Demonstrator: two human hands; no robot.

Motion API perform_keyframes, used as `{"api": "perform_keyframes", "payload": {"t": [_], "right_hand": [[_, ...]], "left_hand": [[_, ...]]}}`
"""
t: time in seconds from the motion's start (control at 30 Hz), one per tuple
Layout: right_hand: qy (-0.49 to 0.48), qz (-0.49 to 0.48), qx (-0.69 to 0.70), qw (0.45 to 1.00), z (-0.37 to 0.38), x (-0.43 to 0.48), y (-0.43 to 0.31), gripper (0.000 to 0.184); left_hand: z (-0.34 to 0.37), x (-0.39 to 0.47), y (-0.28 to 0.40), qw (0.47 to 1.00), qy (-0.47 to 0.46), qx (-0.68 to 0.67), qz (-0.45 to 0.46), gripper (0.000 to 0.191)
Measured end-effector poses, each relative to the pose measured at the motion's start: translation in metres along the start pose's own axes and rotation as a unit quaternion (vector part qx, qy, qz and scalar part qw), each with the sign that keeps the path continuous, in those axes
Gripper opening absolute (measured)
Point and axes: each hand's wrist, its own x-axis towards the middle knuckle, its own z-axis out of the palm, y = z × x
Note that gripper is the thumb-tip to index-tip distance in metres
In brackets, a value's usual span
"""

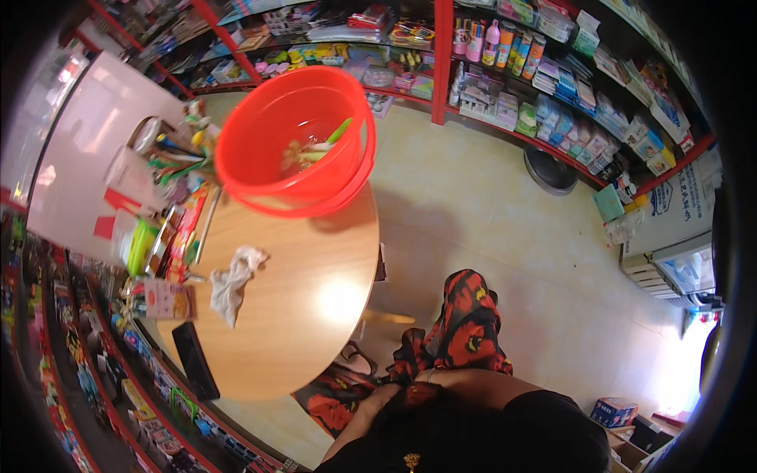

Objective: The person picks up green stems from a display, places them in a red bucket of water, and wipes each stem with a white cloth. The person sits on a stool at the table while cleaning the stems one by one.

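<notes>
My left hand (pixel 383 395) and my right hand (pixel 423 376) lie close together over my lap, on black trousers (pixel 473 319) with a red flower pattern. Their fingers are mostly hidden, and whether they hold anything cannot be told. A bracelet circles my right wrist. Before me stands a round wooden table (pixel 278 260). On its far side is a red plastic bucket (pixel 295 171) holding green-and-white vegetable stalks (pixel 322 148). A crumpled white tissue (pixel 233 284) lies nearer, and a black smartphone (pixel 195 360) rests at the table's left edge.
Pens (pixel 177 156), a green-and-clear container (pixel 141 242) and a pink packet (pixel 168 300) crowd the table's left side. Red-framed shelves of goods (pixel 439 71) line the room. A dark round basin (pixel 550 170) sits on the floor below them. Cartons (pixel 615 412) stand at lower right.
</notes>
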Motion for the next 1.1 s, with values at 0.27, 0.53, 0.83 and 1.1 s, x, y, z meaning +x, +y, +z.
{"api": "perform_keyframes", "payload": {"t": [0.27,0.53,0.83,1.1], "right_hand": [[0.118,0.018,-0.083,0.989,-0.034,-0.076,-0.064,0.028],[0.669,-0.162,-0.032,0.725,-0.206,-0.251,-0.146,0.020],[0.731,-0.100,-0.208,0.642,-0.325,-0.375,-0.254,0.015],[0.499,0.217,-0.405,0.734,-0.453,-0.382,-0.263,0.033]], "left_hand": [[0.017,-0.017,-0.028,0.977,0.198,0.000,0.077,0.029],[0.014,-0.116,-0.026,0.922,0.309,-0.208,0.105,0.031],[-0.058,-0.271,0.033,0.887,0.310,-0.290,0.183,0.031],[-0.132,-0.297,0.081,0.808,0.411,-0.345,0.245,0.023]]}}
